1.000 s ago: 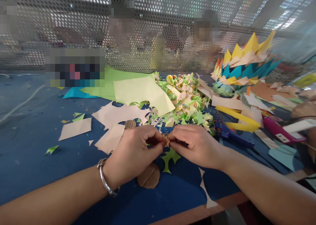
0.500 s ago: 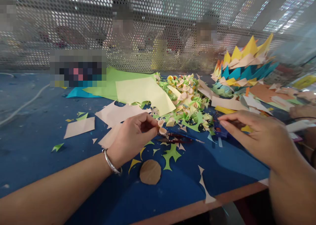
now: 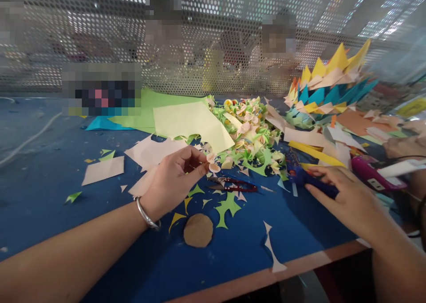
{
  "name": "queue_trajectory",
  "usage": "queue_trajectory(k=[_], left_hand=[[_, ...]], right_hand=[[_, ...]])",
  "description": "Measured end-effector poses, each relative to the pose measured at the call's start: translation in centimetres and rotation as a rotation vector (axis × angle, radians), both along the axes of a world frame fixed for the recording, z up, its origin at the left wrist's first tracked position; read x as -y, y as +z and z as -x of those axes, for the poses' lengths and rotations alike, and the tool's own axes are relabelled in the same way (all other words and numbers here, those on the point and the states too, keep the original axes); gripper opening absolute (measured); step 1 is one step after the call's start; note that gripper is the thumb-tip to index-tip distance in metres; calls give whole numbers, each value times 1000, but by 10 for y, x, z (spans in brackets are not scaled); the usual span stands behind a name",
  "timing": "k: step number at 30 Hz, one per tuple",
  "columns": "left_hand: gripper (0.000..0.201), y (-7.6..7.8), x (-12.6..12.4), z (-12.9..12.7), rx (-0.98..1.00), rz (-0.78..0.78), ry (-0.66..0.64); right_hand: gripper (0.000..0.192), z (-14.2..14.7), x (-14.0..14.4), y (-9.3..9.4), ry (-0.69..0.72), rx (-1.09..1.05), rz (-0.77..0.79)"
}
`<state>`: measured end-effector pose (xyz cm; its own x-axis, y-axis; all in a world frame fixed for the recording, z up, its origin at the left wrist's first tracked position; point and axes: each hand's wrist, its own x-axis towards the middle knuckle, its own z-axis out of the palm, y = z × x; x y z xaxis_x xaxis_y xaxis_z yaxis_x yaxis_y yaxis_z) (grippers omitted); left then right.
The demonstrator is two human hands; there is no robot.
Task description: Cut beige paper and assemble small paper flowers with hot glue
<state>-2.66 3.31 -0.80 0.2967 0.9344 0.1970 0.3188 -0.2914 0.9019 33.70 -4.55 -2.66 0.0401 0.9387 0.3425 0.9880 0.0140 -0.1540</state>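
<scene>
Paper petals (image 3: 212,162), small and peach-coloured, are pinched between thumb and forefinger of the left hand (image 3: 173,179), just above the blue table (image 3: 49,170). The right hand (image 3: 346,196) is laid on a blue glue gun (image 3: 308,179) at the right, its fingers curled over the body but not seen fully closed around it. A pile of finished paper flowers (image 3: 253,134) is heaped behind, so much of the folding appears done. Red-handled scissors (image 3: 234,185) and green offcuts (image 3: 228,207) lie between the hands. Gluing of the held piece seems not yet done, and uncut sheets (image 3: 189,123) are left.
</scene>
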Motion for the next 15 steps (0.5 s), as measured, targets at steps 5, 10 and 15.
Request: queue_trajectory(k=[5,10,15], left_hand=[[9,4,3,1,-27,-1,-15],[8,6,4,-2,-5,27,-51],[7,7,6,-3,7,48,-83]], right_hand=[[30,5,1,4,-16,-74,-67],[19,1,5,14,-183,-306,42],[2,5,9,16,-198,-499,-56]])
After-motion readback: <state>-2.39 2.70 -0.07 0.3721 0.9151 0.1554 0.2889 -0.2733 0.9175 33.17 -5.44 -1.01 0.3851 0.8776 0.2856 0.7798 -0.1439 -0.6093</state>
